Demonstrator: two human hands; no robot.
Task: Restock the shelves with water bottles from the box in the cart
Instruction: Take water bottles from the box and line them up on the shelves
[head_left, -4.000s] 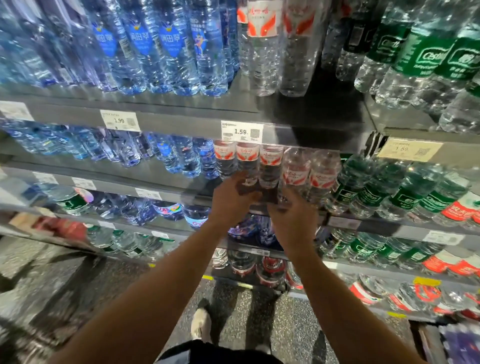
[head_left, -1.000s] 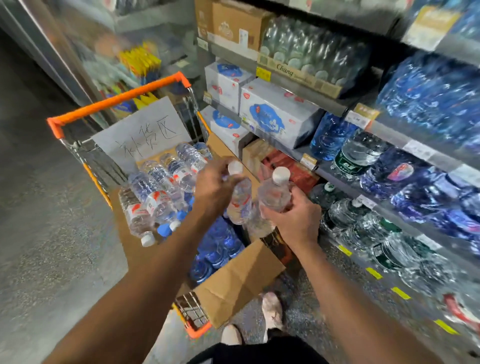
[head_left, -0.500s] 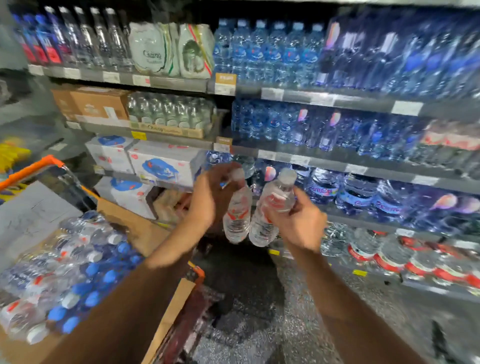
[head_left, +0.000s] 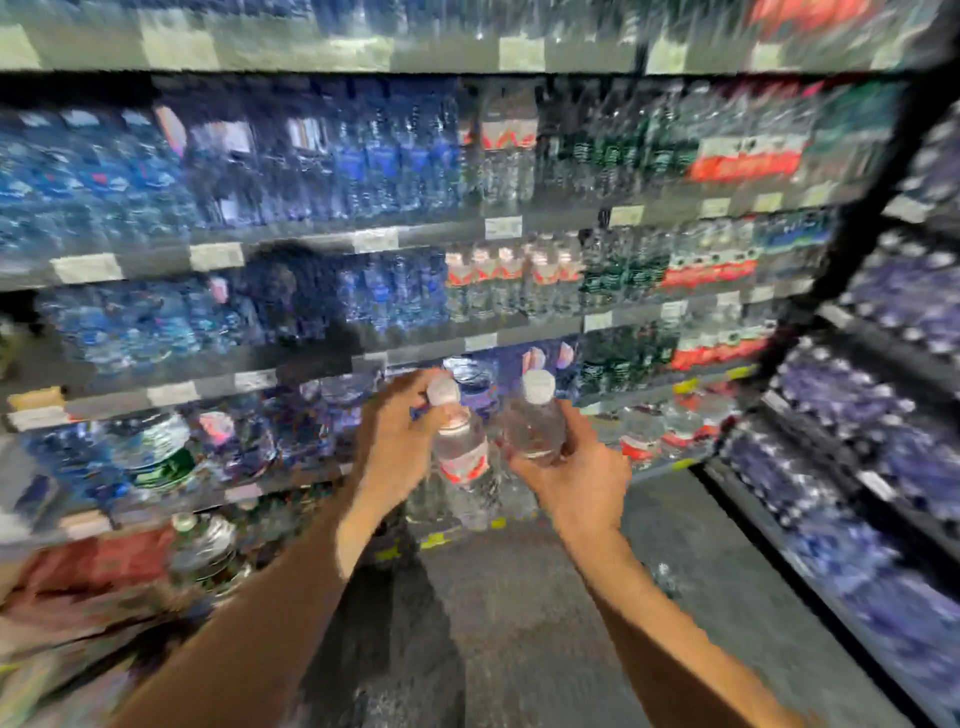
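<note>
Your left hand (head_left: 400, 441) grips one water bottle (head_left: 462, 457), your right hand (head_left: 576, 478) another (head_left: 535, 426); full, slick, yielding plastic, so hold mid-body below the shoulder

left bottle (head_left: 461, 451): clear, red label, upright | right bottle (head_left: 535, 421): clear, white cap, upright

left hand (head_left: 400, 441) bottle (head_left: 460, 447) | right hand (head_left: 576, 478) bottle (head_left: 535, 421) beside it (upright) | shelves (head_left: 415, 239) behind
</note>
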